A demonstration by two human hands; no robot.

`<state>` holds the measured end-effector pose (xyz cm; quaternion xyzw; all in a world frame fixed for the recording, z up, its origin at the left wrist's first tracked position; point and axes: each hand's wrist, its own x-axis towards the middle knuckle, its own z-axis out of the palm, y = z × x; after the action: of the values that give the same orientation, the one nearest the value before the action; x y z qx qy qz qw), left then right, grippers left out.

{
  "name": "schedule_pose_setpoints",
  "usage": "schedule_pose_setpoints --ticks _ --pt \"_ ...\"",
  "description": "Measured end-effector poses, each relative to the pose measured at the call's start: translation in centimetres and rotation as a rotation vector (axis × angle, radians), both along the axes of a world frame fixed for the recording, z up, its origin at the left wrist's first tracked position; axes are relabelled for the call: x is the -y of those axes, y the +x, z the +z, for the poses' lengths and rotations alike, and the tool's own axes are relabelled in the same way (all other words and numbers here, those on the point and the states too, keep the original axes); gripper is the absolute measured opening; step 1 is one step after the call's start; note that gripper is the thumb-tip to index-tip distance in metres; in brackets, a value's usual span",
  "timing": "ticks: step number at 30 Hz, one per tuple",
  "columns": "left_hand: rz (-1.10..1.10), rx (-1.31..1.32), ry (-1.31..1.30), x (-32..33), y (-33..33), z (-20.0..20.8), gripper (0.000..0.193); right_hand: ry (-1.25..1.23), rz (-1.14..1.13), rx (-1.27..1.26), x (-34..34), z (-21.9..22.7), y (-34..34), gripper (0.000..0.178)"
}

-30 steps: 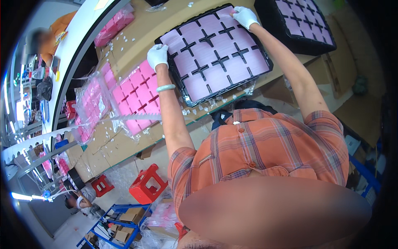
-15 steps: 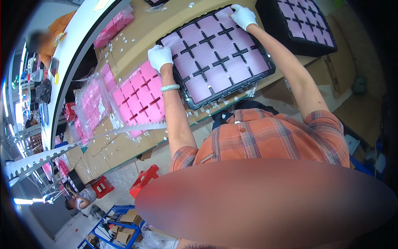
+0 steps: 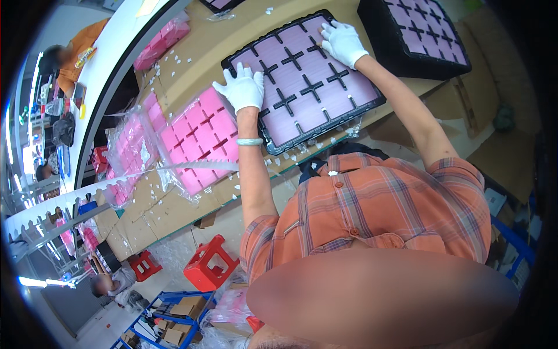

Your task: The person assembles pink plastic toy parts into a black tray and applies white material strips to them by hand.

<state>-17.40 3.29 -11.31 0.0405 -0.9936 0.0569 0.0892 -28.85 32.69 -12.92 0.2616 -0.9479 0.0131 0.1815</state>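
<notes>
A black tray [image 3: 311,89] with cross-shaped dividers lies at a slant before me. Pale pink-lilac pieces [image 3: 290,80] fill its cells. My left hand [image 3: 244,88], in a white glove with a bracelet on the wrist, rests at the tray's left edge, fingers spread over the far left cells. Over the far right corner, my gloved right hand [image 3: 343,44] lies with its fingers stretched out on the pale surface. Neither hand grips anything. Left of the tray is a bright pink sheet [image 3: 200,131] with cross-shaped slots.
A deep black stack of trays [image 3: 381,38] stands on the right. Plastic-wrapped pink pieces [image 3: 132,139] lie on the left, among white scraps on the cardboard-covered table [image 3: 154,212]. A red stool [image 3: 212,264] is below the table edge. A person in orange [image 3: 75,52] is at the upper left.
Both hands have come off the tray's far edge and moved inward, opening out with fingers spread over the pale cells. The tray has barely shifted.
</notes>
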Motion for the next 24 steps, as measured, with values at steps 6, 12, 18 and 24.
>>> schedule_pose_setpoints --ticks 6,12,18,24 --pt "0.109 0.09 -0.047 -1.1 0.9 1.6 0.053 0.065 -0.084 0.061 -0.1 1.4 0.5 0.046" --pt "-0.182 -0.064 0.266 -5.3 9.9 4.9 0.042 -0.24 0.091 -0.011 -4.8 4.9 8.2 0.029" --pt "-0.032 0.033 0.166 -9.1 17.8 2.7 0.053 -0.038 0.147 0.099 -6.3 3.7 17.1 0.037" --pt "-0.113 -0.044 0.236 -5.4 20.4 1.9 0.045 0.018 0.128 0.068 -9.6 2.8 16.0 0.039"
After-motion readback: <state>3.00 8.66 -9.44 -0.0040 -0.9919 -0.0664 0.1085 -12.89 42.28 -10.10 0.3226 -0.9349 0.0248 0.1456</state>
